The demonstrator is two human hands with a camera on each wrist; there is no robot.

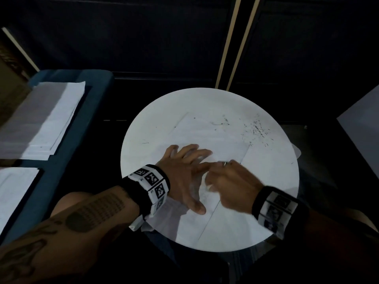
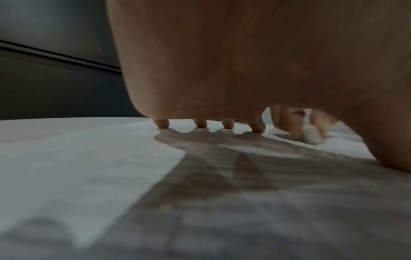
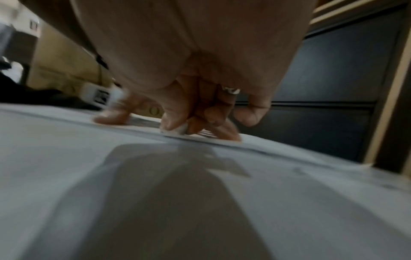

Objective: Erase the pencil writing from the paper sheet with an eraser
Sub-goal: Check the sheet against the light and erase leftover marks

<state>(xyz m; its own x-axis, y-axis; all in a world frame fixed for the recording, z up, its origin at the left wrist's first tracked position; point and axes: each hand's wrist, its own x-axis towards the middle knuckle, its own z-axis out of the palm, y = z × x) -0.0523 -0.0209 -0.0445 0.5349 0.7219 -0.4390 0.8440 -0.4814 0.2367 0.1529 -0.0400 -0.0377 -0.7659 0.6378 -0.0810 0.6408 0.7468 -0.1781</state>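
Note:
A white paper sheet [image 1: 207, 132] lies on the round white table [image 1: 272, 181]. My left hand [image 1: 184, 171] presses flat on the sheet with its fingers spread, fingertips [image 2: 163, 123] down on the paper. Just to its right, my right hand [image 1: 227, 181] is blurred and pinches a small white eraser [image 3: 181, 130] against the paper. The left wrist view shows the same eraser [image 2: 312, 136] touching the sheet beyond my palm. The pencil writing under the hands is hidden.
Dark eraser crumbs [image 1: 256, 130] are scattered over the far right part of the table. A blue seat [image 1: 96, 89] to the left carries stacks of white sheets [image 1: 53, 115]. A grey surface [image 1: 363, 128] juts in at the right edge.

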